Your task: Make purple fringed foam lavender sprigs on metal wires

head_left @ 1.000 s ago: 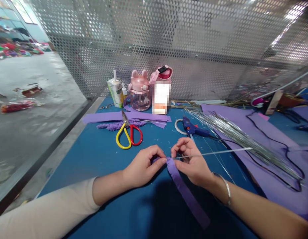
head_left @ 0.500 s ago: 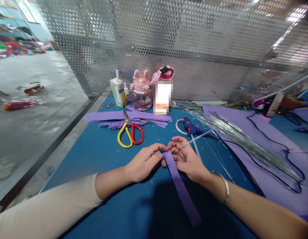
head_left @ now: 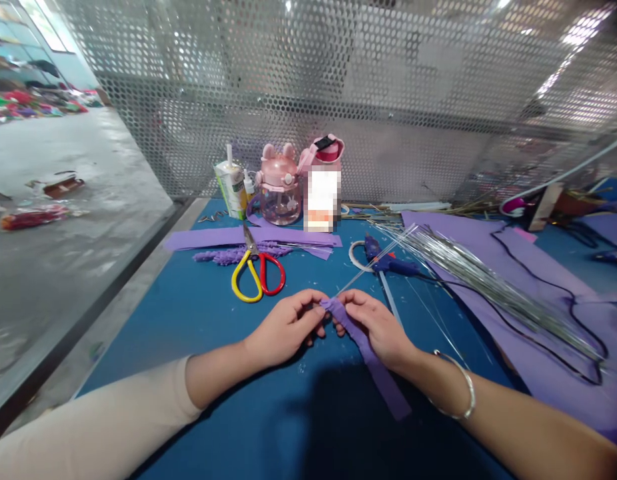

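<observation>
Between my two hands is a purple paper strip (head_left: 371,357), gathered at its upper end and hanging down to the right. My left hand (head_left: 288,327) pinches that gathered end with thumb and fingers. Just beside it, my right hand (head_left: 376,327) is closed on the strip's right edge with thumb and forefinger. Thin pale wires (head_left: 373,263) slant up and right from the pinched end; how they meet the paper is hidden by the fingers. Scissors (head_left: 258,270) with one yellow and one red handle lie beyond my left hand. A blue glue gun (head_left: 388,260) rests beyond my right.
Purple strips (head_left: 208,238) and a purple fuzzy sprig (head_left: 218,255) lie behind the scissors. Farther back stand a pink bottle (head_left: 280,190) and a drink carton (head_left: 232,190). A wire bundle (head_left: 493,287) on purple sheets covers the right side. A perforated metal panel (head_left: 288,87) closes the back.
My right fingers have closed in from a looser curl onto the strip. The strip's top is more crumpled, its tail has swung slightly right, and the wires point more steeply upward.
</observation>
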`<state>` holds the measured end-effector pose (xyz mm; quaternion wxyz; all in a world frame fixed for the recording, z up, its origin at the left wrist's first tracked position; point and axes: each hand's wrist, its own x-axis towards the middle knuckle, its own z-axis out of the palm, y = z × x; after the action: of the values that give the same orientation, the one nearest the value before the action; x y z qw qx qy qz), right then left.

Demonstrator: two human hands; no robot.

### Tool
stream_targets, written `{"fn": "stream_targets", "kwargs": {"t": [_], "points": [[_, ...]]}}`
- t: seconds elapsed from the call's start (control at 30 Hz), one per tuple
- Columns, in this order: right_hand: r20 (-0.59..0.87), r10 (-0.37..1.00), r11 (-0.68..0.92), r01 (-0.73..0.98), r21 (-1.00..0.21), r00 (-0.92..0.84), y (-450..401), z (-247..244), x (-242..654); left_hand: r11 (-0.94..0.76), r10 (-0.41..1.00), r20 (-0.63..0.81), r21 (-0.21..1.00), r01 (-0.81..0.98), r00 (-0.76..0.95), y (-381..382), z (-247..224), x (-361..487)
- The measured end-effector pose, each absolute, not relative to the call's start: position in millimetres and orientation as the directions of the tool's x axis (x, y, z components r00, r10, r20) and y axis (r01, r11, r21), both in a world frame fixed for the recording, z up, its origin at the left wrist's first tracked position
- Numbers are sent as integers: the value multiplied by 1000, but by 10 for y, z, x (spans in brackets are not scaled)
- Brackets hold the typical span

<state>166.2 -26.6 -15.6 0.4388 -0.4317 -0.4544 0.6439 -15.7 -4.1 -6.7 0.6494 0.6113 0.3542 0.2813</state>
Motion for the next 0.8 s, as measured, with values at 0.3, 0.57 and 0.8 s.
{"fn": "stream_targets", "kwargs": {"t": [0.3, 0.57, 0.8], "points": [[-226, 938, -287, -225, -931, -264, -249, -210, 1679, -290, 870, 120, 909, 298, 479, -87, -92, -175], [-260, 930, -325, -256, -910, -258, -239, -196, 1679, -688, 707, 345, 539, 486, 618, -70, -137, -254], [-234, 948, -275, -185, -943, -216, -252, -131, 1636, -713, 695, 334, 430, 553, 637, -10, -176, -271]]}}
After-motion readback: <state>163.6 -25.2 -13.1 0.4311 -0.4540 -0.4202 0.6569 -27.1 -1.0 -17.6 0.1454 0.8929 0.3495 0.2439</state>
